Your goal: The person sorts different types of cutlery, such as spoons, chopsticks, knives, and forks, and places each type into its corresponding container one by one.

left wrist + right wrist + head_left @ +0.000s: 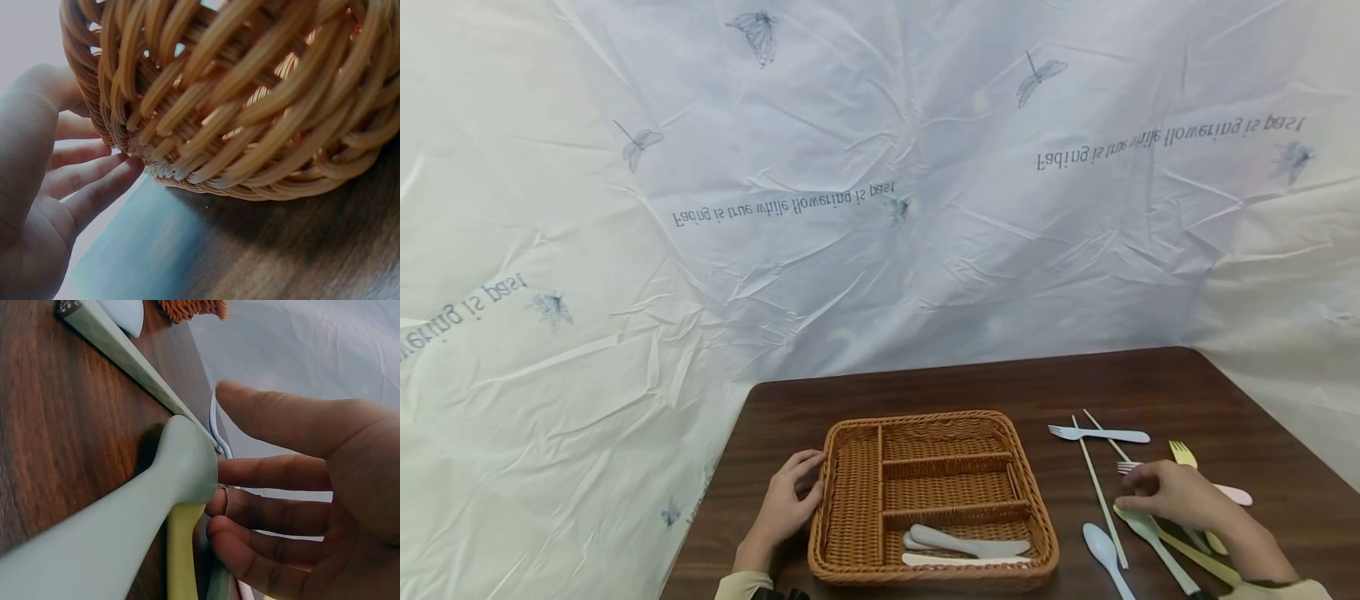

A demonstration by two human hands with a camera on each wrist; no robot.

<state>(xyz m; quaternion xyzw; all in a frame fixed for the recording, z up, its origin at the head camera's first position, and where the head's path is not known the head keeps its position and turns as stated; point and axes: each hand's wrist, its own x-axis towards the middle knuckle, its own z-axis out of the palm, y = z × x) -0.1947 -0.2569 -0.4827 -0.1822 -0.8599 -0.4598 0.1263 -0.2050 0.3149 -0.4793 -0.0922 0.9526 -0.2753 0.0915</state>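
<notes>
Brown wicker basket [854, 500] on the dark table [970, 385]. At its left side we note the left hand [786, 500], fingers loosely extended, touching the outer wall. To the basket's right we find the right hand [1183, 500] above a pale green spoon [187, 459], thumb parted from slightly bent fingers; whether fingertips touch the bowl, we cannot tell. Knives [946, 540] lie in the basket's front-right compartment; chopsticks [1093, 481], just right of it.

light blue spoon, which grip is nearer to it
Right. The right grip is close by, just right of the light blue spoon; the left grip is across the wicker basket, touching its left side.
</notes>
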